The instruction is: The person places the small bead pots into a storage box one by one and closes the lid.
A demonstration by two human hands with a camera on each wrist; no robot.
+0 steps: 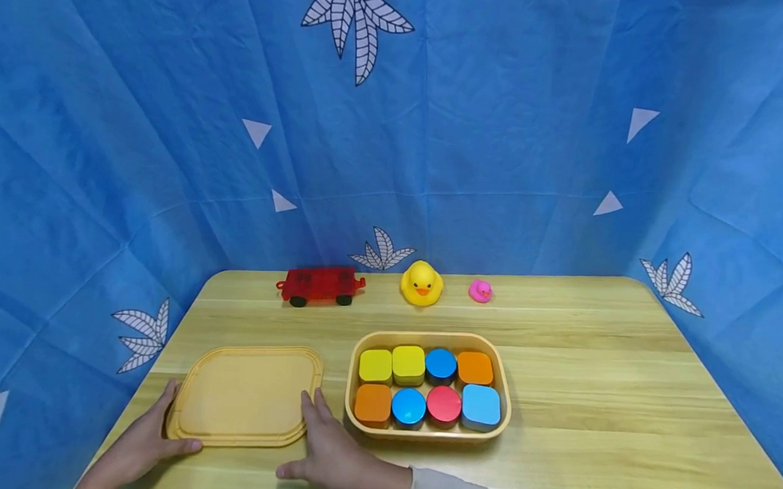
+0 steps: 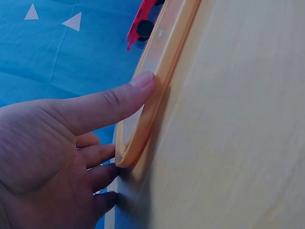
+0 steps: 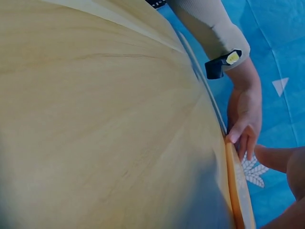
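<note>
A flat yellow-orange lid (image 1: pixel 247 391) with rounded corners lies on the left of the table. At its front left corner, my left hand (image 1: pixel 140 445) grips the rim. In the left wrist view, the thumb of that hand (image 2: pixel 52 143) presses the lid's edge (image 2: pixel 151 102) while its fingers reach around the far side, partly hidden. My right hand (image 1: pixel 336 450) is beside the lid's right edge, fingers spread and fingertips at the rim, thumb held apart. To its right stands a matching box (image 1: pixel 426 434) with several coloured blocks inside.
Yellow (image 1: pixel 409 365), orange (image 1: pixel 373 406), blue (image 1: pixel 409 408) and red (image 1: pixel 444 406) blocks fill the box in two rows. Along the back stand a red toy wagon (image 1: pixel 320 285), a yellow duck (image 1: pixel 421 284) and a small pink duck (image 1: pixel 480 291). Blue cloth (image 1: pixel 501 132) surrounds the table.
</note>
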